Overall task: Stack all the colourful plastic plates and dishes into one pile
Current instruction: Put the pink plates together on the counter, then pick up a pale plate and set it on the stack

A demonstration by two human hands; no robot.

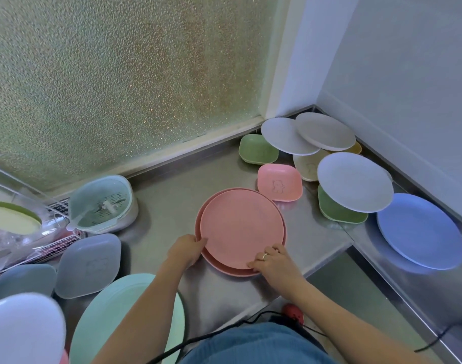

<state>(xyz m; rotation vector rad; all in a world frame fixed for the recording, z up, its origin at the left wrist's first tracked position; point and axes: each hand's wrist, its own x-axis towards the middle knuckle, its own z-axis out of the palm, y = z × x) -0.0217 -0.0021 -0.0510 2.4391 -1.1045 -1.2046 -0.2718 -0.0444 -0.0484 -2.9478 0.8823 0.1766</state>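
Two pink round plates (240, 227) lie stacked on the steel counter (172, 195), the upper one slightly off-centre. My left hand (188, 249) grips the upper plate's left rim. My right hand (274, 261), wearing a ring, holds its near right rim. A pink square dish (279, 182) sits just behind. At the right lie green square dishes (257, 149), several grey and beige round plates (354, 185) and a blue round plate (419, 229). On the left are grey square dishes (89, 264), a mint round plate (114, 308) and a pale blue plate (22, 329).
A lidded clear container (101, 203) stands at the left beside a wire dish rack (27, 232) holding a yellow-green plate. Frosted glass rises behind the counter, a white wall at the right. The counter steps down near my right arm; a black cable trails below.
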